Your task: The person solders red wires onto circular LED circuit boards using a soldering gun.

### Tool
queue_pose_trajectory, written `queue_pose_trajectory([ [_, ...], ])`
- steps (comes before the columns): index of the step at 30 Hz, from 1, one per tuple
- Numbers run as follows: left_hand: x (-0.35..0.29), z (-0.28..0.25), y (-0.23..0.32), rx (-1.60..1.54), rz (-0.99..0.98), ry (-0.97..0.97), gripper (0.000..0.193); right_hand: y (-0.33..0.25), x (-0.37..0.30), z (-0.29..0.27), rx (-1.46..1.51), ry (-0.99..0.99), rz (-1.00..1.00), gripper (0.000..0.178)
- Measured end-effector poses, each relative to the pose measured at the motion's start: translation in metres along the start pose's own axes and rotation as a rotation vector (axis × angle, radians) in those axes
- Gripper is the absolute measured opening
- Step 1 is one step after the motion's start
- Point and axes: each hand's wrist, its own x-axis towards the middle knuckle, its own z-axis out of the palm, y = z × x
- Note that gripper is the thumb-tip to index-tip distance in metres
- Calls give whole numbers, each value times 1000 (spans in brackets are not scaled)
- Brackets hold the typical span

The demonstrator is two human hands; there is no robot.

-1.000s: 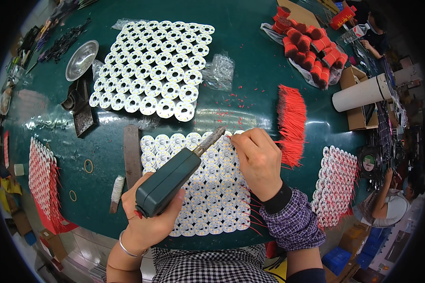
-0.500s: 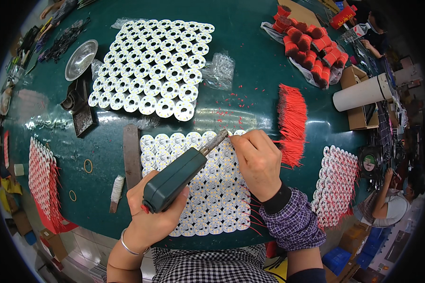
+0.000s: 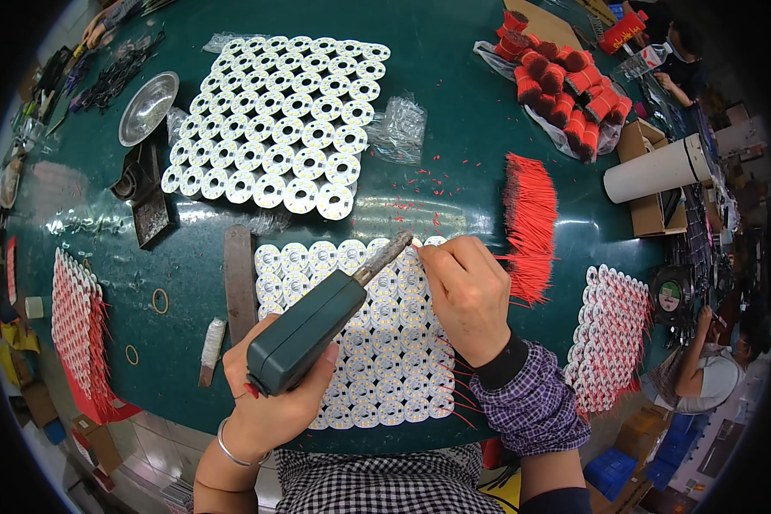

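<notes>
Left hand grips a dark-green, metal-tipped gun-shaped tool over a panel of white round boards; right hand pinches narrowly, contents unclear, so near the tip that I judge a slip could burn it.

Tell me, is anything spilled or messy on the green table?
Yes, tiny red bits are scattered on the green table, just beyond the nearer panel of round boards. They look messy because they lie loose here and there, while the red wires to their right are bunched together.
</notes>
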Motion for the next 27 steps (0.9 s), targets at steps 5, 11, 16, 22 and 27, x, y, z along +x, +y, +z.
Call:
queue_pose_trajectory([
  [5, -3, -1, -1, -26, 1, 21, 18, -1, 0, 0, -1, 7, 8, 18],
  [11, -4, -1, -3, -30, 10, 24, 18, -3, 0, -1, 37, 11, 56, 16],
  [16, -1, 3, -7, 8, 8, -18, 17, -1, -2, -1, 13, -8, 19, 23],
  [22, -4, 6, -12, -12, -59, -27, 15, -3, 0, -1, -11, -17, 8, 24],
  [27, -3, 5, -13, 24, -29, -36, 15, -2, 0, 0, -33, -17, -4, 24],
])
